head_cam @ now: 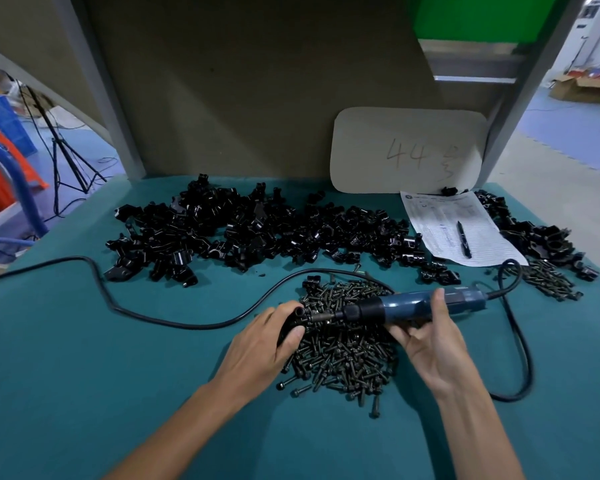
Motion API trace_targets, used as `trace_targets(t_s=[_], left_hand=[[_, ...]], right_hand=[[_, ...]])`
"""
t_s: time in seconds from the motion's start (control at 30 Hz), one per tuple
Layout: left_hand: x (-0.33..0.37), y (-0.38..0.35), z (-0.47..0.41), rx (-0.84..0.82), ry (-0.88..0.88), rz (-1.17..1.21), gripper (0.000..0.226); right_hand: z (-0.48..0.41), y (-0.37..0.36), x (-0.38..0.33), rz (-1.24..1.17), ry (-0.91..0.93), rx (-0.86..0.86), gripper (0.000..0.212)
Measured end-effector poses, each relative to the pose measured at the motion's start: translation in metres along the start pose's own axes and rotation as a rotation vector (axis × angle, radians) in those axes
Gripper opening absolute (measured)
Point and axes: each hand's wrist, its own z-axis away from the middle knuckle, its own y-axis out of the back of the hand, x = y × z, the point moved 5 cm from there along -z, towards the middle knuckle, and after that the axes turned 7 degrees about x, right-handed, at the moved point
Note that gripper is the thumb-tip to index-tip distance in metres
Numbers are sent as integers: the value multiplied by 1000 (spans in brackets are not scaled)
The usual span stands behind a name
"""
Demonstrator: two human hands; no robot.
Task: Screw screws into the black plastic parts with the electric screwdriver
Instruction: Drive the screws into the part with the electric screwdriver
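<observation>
Gripping glossy black part (294,323), left hand (265,339); right hand (430,346) clasps blue screwdriver (404,307), horizontal.

Grips a small black plastic part (297,315) in the left hand (267,341) above a heap of dark metal screws (347,351) toward the front edge of the teal table (84,341). Holds a blue corded electric screwdriver (406,308) level in the right hand (433,348), bit at the part.

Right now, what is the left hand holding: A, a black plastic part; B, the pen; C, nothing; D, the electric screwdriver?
A: the left hand grips a black plastic part, while the right hand holds the electric screwdriver with its bit pointed at that part.
</observation>
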Motion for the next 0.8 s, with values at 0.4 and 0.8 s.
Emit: trace_targets(t_s=[0.4, 0.8], left_hand=[[4, 2, 1, -18, -32, -14, 42], [5, 4, 2, -5, 17, -25, 47]], right_hand=[[-7, 1, 4, -48, -77, -143, 55], [-5, 0, 4, 1, -11, -59, 52]])
